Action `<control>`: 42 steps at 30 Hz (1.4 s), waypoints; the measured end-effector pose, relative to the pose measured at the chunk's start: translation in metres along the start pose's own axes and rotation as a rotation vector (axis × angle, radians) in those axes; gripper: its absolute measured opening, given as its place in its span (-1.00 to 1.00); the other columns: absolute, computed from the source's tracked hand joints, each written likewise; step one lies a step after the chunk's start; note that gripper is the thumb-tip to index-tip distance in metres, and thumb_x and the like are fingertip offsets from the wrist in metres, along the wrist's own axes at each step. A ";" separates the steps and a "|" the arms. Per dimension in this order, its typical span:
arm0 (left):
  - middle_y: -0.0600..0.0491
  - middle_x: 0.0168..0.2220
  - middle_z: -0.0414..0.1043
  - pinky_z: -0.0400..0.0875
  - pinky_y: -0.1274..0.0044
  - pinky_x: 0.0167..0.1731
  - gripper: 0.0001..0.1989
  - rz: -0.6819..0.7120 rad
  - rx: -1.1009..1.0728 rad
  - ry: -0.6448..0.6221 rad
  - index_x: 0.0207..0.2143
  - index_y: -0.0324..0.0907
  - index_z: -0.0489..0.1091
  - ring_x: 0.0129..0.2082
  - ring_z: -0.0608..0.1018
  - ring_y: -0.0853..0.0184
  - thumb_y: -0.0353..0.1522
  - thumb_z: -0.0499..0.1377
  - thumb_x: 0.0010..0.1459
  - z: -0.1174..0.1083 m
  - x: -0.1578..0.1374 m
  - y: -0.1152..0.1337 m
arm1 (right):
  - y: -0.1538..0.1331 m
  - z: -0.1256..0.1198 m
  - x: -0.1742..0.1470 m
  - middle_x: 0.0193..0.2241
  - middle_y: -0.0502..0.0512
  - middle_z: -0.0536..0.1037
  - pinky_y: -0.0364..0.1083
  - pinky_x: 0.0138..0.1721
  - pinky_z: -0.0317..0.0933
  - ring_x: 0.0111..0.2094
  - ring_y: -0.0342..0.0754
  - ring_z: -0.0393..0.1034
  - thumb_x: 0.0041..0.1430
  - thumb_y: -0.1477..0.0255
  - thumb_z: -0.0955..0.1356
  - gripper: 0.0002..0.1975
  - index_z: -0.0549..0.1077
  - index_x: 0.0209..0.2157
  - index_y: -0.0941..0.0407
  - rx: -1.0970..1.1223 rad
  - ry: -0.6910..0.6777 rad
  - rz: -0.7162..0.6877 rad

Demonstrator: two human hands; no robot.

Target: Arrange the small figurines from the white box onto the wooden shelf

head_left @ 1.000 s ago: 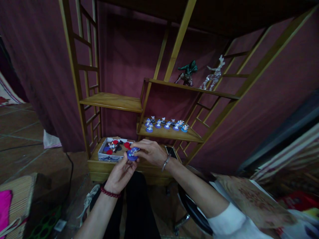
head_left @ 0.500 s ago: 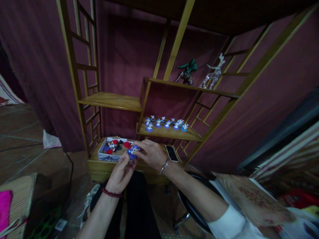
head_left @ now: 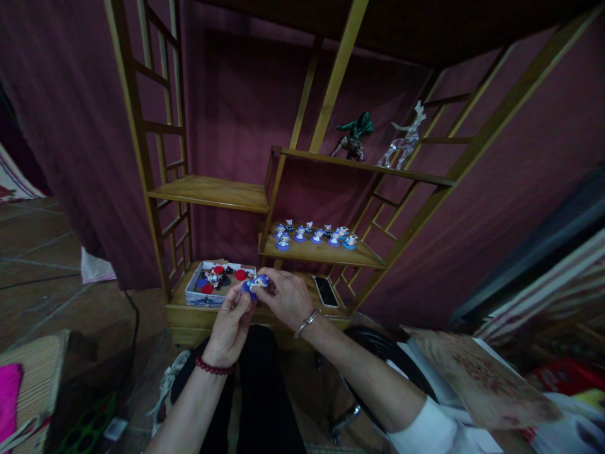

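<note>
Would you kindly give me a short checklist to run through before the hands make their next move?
1. Purple figurine held: ok, left hand and right hand both grip it.
2. Figurine firmly fixed to its base: cannot tell, partly covered.
3. Figurines on the shelf upright: ok.
4. Box open: ok.
5. Pieces inside sorted: not ok, they lie jumbled.
6. Phone apart from the right hand: ok.

Figurine (head_left: pixel 255 286): I've tipped it, more purple head showing | my right hand (head_left: pixel 286 296): wrist dropped lower | phone (head_left: pixel 326 292): partly hidden by my hand before, now uncovered near lower shelf's (head_left: pixel 178 297) right edge
</note>
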State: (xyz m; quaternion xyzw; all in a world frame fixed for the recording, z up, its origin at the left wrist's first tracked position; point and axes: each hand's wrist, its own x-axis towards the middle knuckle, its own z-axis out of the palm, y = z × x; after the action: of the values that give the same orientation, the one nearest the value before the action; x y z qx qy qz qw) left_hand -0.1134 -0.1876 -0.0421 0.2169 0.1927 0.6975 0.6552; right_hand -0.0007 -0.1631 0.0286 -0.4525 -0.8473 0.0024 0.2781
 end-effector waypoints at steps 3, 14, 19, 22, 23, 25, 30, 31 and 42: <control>0.13 -0.34 0.43 0.29 0.71 -0.29 -0.78 0.017 0.028 0.015 -0.31 -0.19 0.39 -0.41 0.43 0.56 -0.47 0.23 -0.10 0.002 -0.001 0.000 | -0.002 0.001 -0.001 -0.45 0.00 0.50 -0.19 -0.44 0.11 -0.44 -0.13 0.35 0.05 0.28 0.27 -0.80 0.38 -0.30 0.06 0.003 0.005 0.058; 0.14 -0.44 0.42 0.31 0.69 -0.33 -0.87 0.000 0.013 0.038 -0.41 -0.22 0.42 -0.45 0.42 0.54 -0.46 0.25 -0.12 -0.001 0.002 -0.003 | 0.008 0.008 -0.002 -0.33 0.05 0.49 -0.17 -0.31 0.18 -0.33 -0.12 0.34 0.09 0.29 0.25 -0.77 0.36 -0.23 0.09 0.117 0.017 -0.057; 0.14 -0.50 0.40 0.32 0.66 -0.30 -0.93 -0.032 -0.019 0.020 -0.49 -0.25 0.42 -0.45 0.42 0.54 -0.44 0.24 -0.11 -0.006 0.002 -0.005 | 0.013 0.007 0.000 -0.29 0.09 0.47 -0.13 -0.21 0.18 -0.26 -0.10 0.32 0.11 0.29 0.24 -0.74 0.36 -0.19 0.12 0.136 0.032 -0.197; 0.13 -0.48 0.41 0.32 0.65 -0.30 -0.93 -0.047 -0.049 0.010 -0.49 -0.25 0.42 -0.45 0.41 0.53 -0.43 0.25 -0.11 -0.007 0.001 -0.006 | 0.014 0.004 0.001 -0.33 0.10 0.48 -0.12 -0.22 0.19 -0.29 -0.10 0.32 0.12 0.30 0.23 -0.74 0.36 -0.20 0.12 0.155 0.030 -0.283; 0.12 -0.46 0.41 0.32 0.64 -0.30 -0.92 -0.054 -0.059 0.011 -0.48 -0.25 0.42 -0.45 0.41 0.53 -0.43 0.25 -0.12 -0.007 0.001 -0.007 | 0.015 0.003 0.001 -0.34 0.10 0.48 -0.12 -0.23 0.20 -0.30 -0.10 0.31 0.12 0.30 0.22 -0.75 0.36 -0.21 0.13 0.159 0.029 -0.309; 0.11 -0.45 0.41 0.32 0.63 -0.30 -0.89 -0.067 -0.080 0.019 -0.47 -0.25 0.42 -0.44 0.41 0.52 -0.43 0.26 -0.14 -0.007 0.000 -0.008 | 0.015 0.000 0.002 -0.34 0.11 0.47 -0.11 -0.23 0.20 -0.30 -0.10 0.31 0.13 0.32 0.22 -0.76 0.36 -0.21 0.14 0.164 0.018 -0.351; 0.09 -0.43 0.42 0.34 0.59 -0.32 -0.85 -0.097 -0.131 0.055 -0.46 -0.26 0.42 -0.44 0.42 0.49 -0.43 0.28 -0.17 -0.006 -0.001 -0.008 | 0.017 -0.004 0.004 -0.28 0.12 0.46 -0.09 -0.19 0.20 -0.26 -0.10 0.30 0.15 0.34 0.20 -0.74 0.33 -0.15 0.13 0.164 -0.035 -0.414; 0.08 -0.42 0.43 0.34 0.59 -0.32 -0.85 -0.100 -0.141 0.055 -0.45 -0.26 0.42 -0.43 0.43 0.48 -0.43 0.28 -0.17 -0.006 -0.001 -0.008 | 0.017 -0.005 0.004 -0.27 0.12 0.46 -0.09 -0.18 0.20 -0.24 -0.10 0.30 0.15 0.35 0.20 -0.74 0.33 -0.14 0.12 0.166 -0.043 -0.425; 0.10 -0.39 0.44 0.35 0.61 -0.32 -0.86 -0.141 -0.199 -0.003 -0.42 -0.23 0.41 -0.41 0.44 0.49 -0.45 0.25 -0.12 -0.010 0.002 -0.013 | 0.019 -0.012 0.007 -0.26 0.11 0.44 -0.10 -0.15 0.19 -0.21 -0.10 0.28 0.16 0.37 0.19 -0.75 0.33 -0.14 0.11 0.125 -0.131 -0.460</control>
State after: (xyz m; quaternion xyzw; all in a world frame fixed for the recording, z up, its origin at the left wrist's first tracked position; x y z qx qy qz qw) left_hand -0.1083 -0.1850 -0.0579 0.1378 0.1366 0.6649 0.7213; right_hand 0.0167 -0.1493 0.0374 -0.2283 -0.9424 0.0209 0.2434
